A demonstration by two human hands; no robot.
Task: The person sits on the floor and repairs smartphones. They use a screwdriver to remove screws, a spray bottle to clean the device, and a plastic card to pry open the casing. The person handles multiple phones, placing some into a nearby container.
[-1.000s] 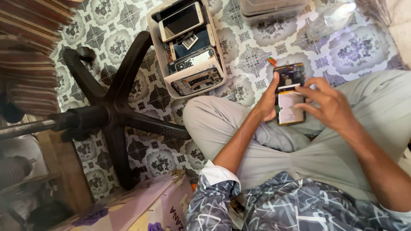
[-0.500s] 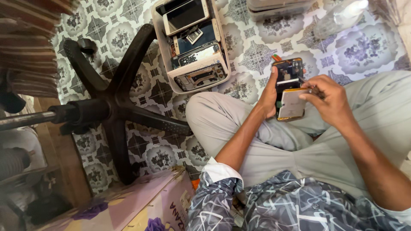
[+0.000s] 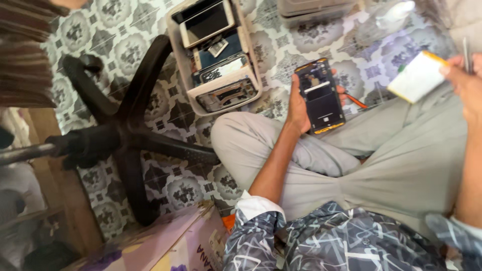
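Centre of the frame, left hand: the left hand [image 3: 298, 103] held an opened phone body [image 3: 320, 96] upright over the knee, thumb on one long edge and fingertips on the other, its inner cavity dark and bare.
Upper right of the frame, right hand: the right hand [image 3: 464, 80] pinched a flat white battery pack [image 3: 415, 76] by one end, grip closed on it; a thin metal tool [image 3: 467, 49] stood just beside the fingers, and whether the hand also held it could not be told.
Change since half a second earlier: the white pack had lain on the phone body with both hands together over it; it was now lifted clear and carried well apart to the right.
Change, phone body: it stayed in the left hand, in nearly the same place in the frame, its compartment now exposed.
Judgement: the pack appeared fully separated from the body, so the removal step looked complete.
Behind the phone, centre right: an orange strip [image 3: 355, 101] lay on the floor [image 3: 125, 45] just beside the left hand's fingertips.
Upper centre: a pale tray [image 3: 246, 55] on the patterned tile floor held several other handsets and parts.
Left half: the black star base of a chair [image 3: 130, 135] spread over the tiles.
Lower centre: a pink carton [image 3: 165, 243] sat near the person's left sleeve.
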